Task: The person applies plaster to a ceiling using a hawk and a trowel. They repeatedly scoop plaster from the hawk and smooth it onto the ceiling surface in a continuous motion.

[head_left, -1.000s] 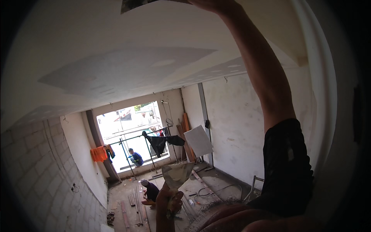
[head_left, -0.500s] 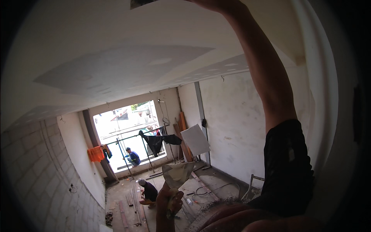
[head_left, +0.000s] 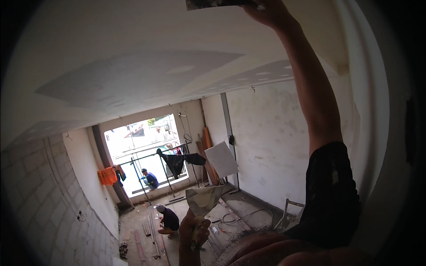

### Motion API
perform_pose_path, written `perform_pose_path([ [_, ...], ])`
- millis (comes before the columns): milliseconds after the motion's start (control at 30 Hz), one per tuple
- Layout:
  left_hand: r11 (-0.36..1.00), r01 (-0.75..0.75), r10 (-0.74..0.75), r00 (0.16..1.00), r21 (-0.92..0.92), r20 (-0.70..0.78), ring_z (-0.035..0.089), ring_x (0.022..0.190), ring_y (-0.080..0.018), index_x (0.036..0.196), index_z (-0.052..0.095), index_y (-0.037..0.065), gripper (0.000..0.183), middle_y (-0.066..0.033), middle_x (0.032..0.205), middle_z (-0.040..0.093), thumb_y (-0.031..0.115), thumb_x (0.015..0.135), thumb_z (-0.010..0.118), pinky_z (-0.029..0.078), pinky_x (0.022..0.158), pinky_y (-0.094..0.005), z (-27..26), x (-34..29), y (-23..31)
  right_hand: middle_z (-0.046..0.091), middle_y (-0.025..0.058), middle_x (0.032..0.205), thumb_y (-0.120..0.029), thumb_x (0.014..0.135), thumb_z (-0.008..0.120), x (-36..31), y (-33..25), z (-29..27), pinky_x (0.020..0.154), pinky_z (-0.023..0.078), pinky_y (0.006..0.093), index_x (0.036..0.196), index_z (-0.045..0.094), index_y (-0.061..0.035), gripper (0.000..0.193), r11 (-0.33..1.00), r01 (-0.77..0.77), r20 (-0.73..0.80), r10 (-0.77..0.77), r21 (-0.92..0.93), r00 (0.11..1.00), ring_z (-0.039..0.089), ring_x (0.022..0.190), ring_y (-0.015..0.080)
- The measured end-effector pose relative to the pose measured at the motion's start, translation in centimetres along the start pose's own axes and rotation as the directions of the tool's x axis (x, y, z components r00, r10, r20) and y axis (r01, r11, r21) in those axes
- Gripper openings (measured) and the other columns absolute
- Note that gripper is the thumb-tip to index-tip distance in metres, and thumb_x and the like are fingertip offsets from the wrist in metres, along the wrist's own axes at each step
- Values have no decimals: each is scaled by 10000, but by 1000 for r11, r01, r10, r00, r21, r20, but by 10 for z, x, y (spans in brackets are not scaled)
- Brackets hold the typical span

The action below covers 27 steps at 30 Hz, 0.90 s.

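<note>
My right hand (head_left: pixel 268 12) is raised overhead, closed on a wide-bladed plastering knife (head_left: pixel 208 4). Its dark, smeared blade lies at or close against the ceiling (head_left: pixel 146 26), at the top edge of the view; part of hand and tool is cut off. Low in the middle, my left hand (head_left: pixel 197 232) grips the handle of a putty knife (head_left: pixel 204 199) held blade up. Pale filler marks that broad triangular blade. The ceiling is pale, with a large grey area (head_left: pixel 133 77) and lighter patches in it.
One person (head_left: pixel 167 220) crouches on the floor below; another (head_left: pixel 150 178) sits by the window opening. Metal rails (head_left: pixel 137 160) carry an orange cloth (head_left: pixel 107 176) and dark clothes (head_left: pixel 174 163). A white board (head_left: pixel 222 159) leans near planks. Boards and cable (head_left: pixel 255 212) lie on the floor.
My right hand has moved to the right along the ceiling with the plastering knife, showing more of its blade. My left hand keeps its place with the putty knife.
</note>
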<state>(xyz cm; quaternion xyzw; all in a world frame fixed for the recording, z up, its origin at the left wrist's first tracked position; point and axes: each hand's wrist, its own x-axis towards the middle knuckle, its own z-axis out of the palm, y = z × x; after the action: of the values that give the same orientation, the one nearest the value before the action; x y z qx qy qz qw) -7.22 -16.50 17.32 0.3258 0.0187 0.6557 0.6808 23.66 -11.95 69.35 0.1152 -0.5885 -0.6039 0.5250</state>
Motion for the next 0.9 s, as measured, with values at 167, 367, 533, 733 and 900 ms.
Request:
perform_pose_path([
  [167, 998, 68, -68, 998, 4, -10, 483, 563, -164, 1599, 217, 129, 789, -257, 1426, 479, 63, 843, 431, 433, 365, -257, -8, 4, 3, 665, 3, 1393, 118, 816, 643, -30, 19, -11, 1065, 397, 397, 1392, 644, -203, 659, 1000, 19, -4, -19, 15, 1000, 576, 1330, 183],
  [367, 999, 49, -48, 997, 15, -54, 484, 558, -168, 1581, 249, 125, 756, -239, 1315, 529, 71, 848, 428, 437, 362, -263, -10, 1, 1, 654, 17, 1409, 114, 815, 632, -62, 33, -13, 1050, 397, 395, 1407, 631, -188, 665, 996, 68, -34, -66, 57, 997, 570, 1342, 193],
  [533, 999, 48, -47, 998, 18, -50, 489, 537, -164, 1568, 261, 122, 735, -237, 1201, 559, 74, 852, 423, 451, 355, -262, -6, 3, 0, 645, 28, 1423, 111, 814, 624, -85, 42, -19, 1038, 397, 393, 1419, 621, -175, 670, 994, 85, -43, -82, 74, 996, 565, 1352, 201],
  [733, 995, 65, -61, 996, 79, -62, 481, 500, -156, 1561, 270, 126, 721, -242, 1099, 568, 81, 856, 416, 451, 350, -258, 1, 6, 1, 634, 42, 1440, 107, 812, 614, -111, 48, -30, 1023, 397, 391, 1435, 608, -160, 677, 994, 87, -42, -84, 64, 996, 558, 1363, 210],
  [900, 994, 70, -66, 997, 83, -46, 472, 496, -161, 1567, 265, 134, 728, -246, 1106, 570, 85, 857, 416, 440, 349, -263, -6, 6, -2, 673, 104, 1359, 17, 883, 533, -133, 45, -37, 954, 438, 414, 1375, 616, -51, 503, 997, 73, -13, -73, -10, 997, 628, 1218, 250],
])
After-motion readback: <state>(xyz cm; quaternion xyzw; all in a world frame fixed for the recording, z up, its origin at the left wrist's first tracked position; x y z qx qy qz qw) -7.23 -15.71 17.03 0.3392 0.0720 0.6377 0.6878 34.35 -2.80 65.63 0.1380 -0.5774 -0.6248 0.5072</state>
